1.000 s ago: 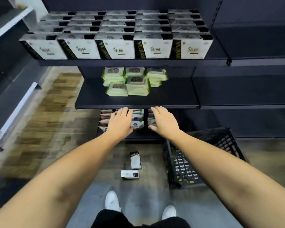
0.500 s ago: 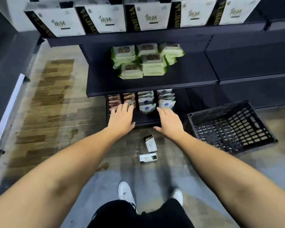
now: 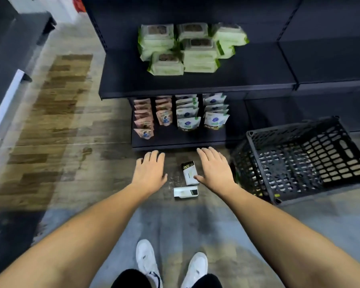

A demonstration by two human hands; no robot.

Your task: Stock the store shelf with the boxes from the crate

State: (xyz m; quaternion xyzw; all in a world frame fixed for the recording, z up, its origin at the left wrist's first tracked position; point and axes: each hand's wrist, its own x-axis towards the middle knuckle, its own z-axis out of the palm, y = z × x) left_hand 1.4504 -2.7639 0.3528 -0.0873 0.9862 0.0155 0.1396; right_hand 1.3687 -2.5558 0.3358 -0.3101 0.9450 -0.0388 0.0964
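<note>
Two small white boxes lie on the floor in front of the shelf unit. The upper box [image 3: 188, 172] has a black end and points away from me; the lower box [image 3: 185, 192] lies sideways. My left hand [image 3: 149, 173] hovers open to the left of them, holding nothing. My right hand [image 3: 215, 171] is open just right of the upper box, its thumb at the box's lower corner. A black plastic crate [image 3: 303, 161] stands tilted on the floor at the right and looks empty. The boxed top shelf is out of view.
The middle shelf [image 3: 247, 80] carries green wipe packs [image 3: 187, 48] at its back. The bottom shelf [image 3: 175, 138] holds rows of pink and white pouches [image 3: 180, 113]. My white shoes [image 3: 170, 265] stand below the boxes. Another dark shelf unit [image 3: 4, 80] runs along the left.
My view has tilted down and the top shelf has left the frame. Both hands have dropped from the bottom shelf's front edge to floor level beside the two boxes.
</note>
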